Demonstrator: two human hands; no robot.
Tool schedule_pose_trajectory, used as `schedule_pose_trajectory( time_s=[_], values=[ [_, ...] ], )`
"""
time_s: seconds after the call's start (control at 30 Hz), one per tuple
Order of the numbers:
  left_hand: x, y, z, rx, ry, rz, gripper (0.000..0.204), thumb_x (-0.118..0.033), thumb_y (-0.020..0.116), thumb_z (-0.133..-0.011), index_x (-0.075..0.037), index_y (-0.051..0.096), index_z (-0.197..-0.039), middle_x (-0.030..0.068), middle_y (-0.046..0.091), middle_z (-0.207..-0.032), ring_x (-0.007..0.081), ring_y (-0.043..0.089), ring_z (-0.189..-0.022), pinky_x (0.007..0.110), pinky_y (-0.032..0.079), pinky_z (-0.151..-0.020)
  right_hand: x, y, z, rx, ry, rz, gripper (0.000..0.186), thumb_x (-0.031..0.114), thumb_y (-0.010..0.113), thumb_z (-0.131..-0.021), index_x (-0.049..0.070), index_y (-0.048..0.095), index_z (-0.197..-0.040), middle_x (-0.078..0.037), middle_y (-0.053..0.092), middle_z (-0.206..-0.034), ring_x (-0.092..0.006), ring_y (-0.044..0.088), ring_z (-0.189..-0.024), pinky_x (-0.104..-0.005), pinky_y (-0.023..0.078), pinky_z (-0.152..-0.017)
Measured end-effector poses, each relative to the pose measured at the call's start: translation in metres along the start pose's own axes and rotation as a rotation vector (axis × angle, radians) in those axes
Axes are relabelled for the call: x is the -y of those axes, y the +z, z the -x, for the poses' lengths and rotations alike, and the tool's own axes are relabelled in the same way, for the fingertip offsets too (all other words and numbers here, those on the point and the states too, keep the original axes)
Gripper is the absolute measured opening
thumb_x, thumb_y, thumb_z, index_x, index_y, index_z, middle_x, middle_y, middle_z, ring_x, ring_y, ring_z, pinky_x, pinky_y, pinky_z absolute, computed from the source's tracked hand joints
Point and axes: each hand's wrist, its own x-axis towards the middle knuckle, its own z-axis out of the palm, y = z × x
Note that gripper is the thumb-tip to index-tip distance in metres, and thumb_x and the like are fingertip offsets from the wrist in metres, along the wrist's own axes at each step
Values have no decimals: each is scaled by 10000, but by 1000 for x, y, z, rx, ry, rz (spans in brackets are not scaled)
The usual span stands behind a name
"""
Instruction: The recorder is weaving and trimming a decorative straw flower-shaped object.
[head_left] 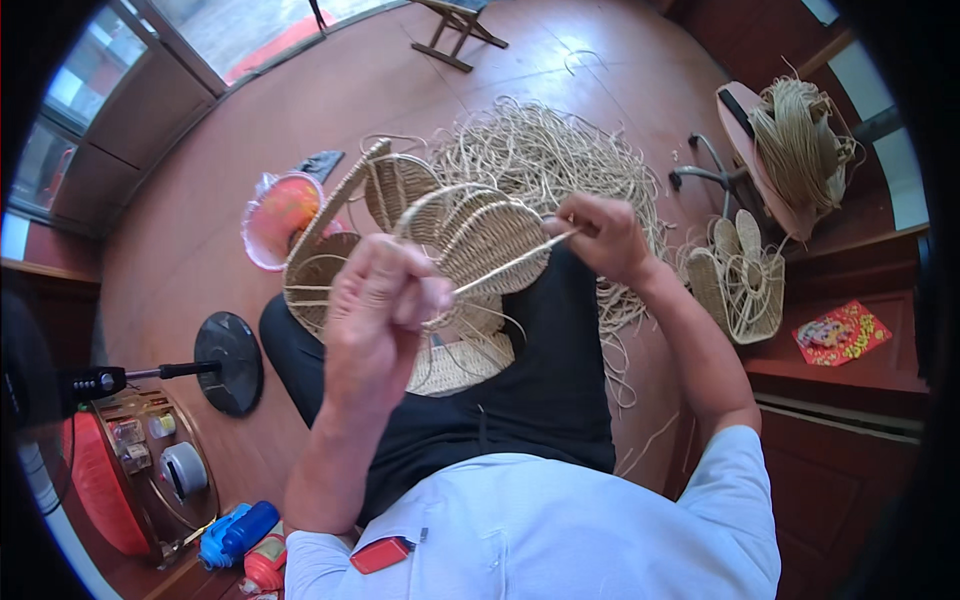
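Note:
A tan woven straw piece (497, 250) with several rounded, petal-like panels rests on my lap, its long braided edge (335, 205) rising at the left. Between my hands a straw cord (512, 265) runs taut across the front of the nearest panel. My left hand (380, 290) is closed in a pinch at the cord's lower left end. At the upper right end, my right hand (605, 238) has its fingers closed round the same cord. Loose strands (470, 350) hang below the panels over a flat woven part (440, 372) between my thighs.
Beyond my knees lies a big heap of straw cord (560, 160). A pink bin (278, 222) stands left, near a round black stand base (229, 363). Right are a chair piled with cord (800, 135) and another woven piece (740, 285). A wooden stool (458, 35) stands far off.

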Motion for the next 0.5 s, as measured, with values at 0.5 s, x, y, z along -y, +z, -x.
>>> schedule_pose_trajectory(
  time_s=[0.5],
  values=[
    [-59, -36, 38, -98, 150, 48, 320, -285, 440, -1196, -79, 605, -1015, -76, 365, -668, 44, 331, -584, 257, 369, -614, -114, -13, -24, -528, 477, 26, 323, 383, 795, -1010, 91, 713, -902, 46, 552, -611, -63, 447, -547, -322, 348, -494]
  ],
)
